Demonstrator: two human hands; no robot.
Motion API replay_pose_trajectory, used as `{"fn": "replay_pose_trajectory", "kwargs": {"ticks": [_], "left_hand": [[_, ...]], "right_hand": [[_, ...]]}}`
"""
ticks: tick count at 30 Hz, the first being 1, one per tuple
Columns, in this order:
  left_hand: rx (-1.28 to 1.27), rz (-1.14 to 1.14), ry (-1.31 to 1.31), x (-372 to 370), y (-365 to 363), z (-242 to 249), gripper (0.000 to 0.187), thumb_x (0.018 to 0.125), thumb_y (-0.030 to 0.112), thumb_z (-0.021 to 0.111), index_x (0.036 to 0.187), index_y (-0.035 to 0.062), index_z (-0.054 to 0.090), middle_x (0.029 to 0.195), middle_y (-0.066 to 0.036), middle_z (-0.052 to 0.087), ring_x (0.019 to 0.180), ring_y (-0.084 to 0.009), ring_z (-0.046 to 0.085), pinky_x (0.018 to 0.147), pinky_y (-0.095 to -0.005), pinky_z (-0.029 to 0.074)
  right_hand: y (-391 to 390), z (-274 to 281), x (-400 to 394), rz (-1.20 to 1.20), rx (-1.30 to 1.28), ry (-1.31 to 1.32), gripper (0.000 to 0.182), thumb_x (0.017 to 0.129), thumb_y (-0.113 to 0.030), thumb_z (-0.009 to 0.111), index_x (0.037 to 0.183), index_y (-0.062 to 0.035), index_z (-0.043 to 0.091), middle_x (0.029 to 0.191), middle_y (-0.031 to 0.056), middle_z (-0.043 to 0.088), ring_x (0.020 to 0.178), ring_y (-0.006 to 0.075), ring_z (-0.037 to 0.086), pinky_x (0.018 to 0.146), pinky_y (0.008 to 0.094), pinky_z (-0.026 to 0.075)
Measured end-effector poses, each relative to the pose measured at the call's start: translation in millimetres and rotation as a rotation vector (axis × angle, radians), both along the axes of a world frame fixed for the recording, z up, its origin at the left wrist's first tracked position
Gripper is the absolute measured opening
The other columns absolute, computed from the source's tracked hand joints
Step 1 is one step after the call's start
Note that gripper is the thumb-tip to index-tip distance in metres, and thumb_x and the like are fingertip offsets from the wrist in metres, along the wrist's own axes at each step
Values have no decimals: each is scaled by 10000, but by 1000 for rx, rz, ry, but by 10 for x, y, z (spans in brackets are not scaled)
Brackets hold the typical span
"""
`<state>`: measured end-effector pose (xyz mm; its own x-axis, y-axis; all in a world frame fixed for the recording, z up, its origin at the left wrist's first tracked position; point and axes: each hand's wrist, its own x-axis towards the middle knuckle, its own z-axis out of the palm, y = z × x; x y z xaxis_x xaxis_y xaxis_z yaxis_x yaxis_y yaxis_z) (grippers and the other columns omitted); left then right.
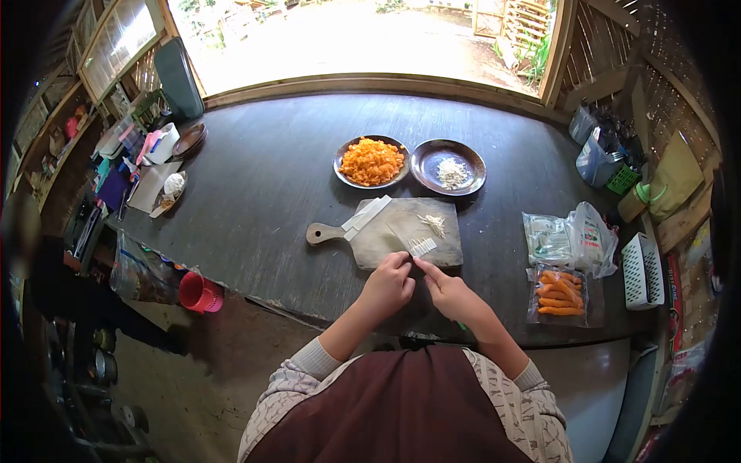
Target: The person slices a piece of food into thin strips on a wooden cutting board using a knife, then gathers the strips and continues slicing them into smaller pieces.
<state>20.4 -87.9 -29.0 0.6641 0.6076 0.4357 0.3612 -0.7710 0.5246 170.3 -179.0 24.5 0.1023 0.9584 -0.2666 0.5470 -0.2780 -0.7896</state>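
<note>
My left hand (390, 280) is closed at the near edge of a wooden cutting board (378, 245), its fingertips bent down; what they press on is hidden. My right hand (457, 299) is wrapped round a knife, mostly covered by the fingers, with a bit of green handle showing below the palm. The thin blade seems to point away over the board, but is faint. Just beyond my fingertips lie cut white strips (422, 247). A small heap of thin white shreds (434, 224) sits farther right on the board. Long white slabs (368, 217) lie near its handle.
Behind the board stand a plate of chopped orange pieces (371, 161) and a dark plate (475, 166) with white shreds. To the right are bagged carrots (561, 294), plastic packets (549, 239) and a white basket (643, 272). A red bucket (201, 293) is beside the table's left edge.
</note>
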Motion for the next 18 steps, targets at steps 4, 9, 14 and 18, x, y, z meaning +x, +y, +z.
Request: {"fn": "replay_pose_trajectory", "kwargs": {"ticks": [4,9,14,18], "left_hand": [[31,-3,4,-5,14,18,261,744,87,592,934,-88,631,1132,-244,575,1077,-373,554,944,-404,453],[8,-14,-6,-9,-6,37,255,742,85,591,930,-83,631,1129,-238,577,1073,-365,557,937,-400,456],[10,-25,-20,-7,11,-31,249,741,87,591,920,-82,632,1128,-245,574,1074,-372,554,941,-407,453],[-8,-29,-18,-15,15,-11,245,741,92,591,910,-82,630,1130,-253,569,1074,-379,551,946,-414,448]], "right_hand": [[-42,291,-3,-23,-145,59,423,981,-239,409,1403,-264,398,828,288,626,677,394,637,684,444,501],[-46,-203,-25,24,229,-124,429,985,-250,399,1414,-270,383,792,253,644,622,290,647,618,410,515],[-66,9,10,-3,22,-45,429,984,-238,411,1413,-244,397,707,216,604,601,257,601,654,375,496],[-168,240,-65,-45,-128,20,431,976,-235,416,1406,-261,396,810,284,630,706,421,635,663,427,502]]}}
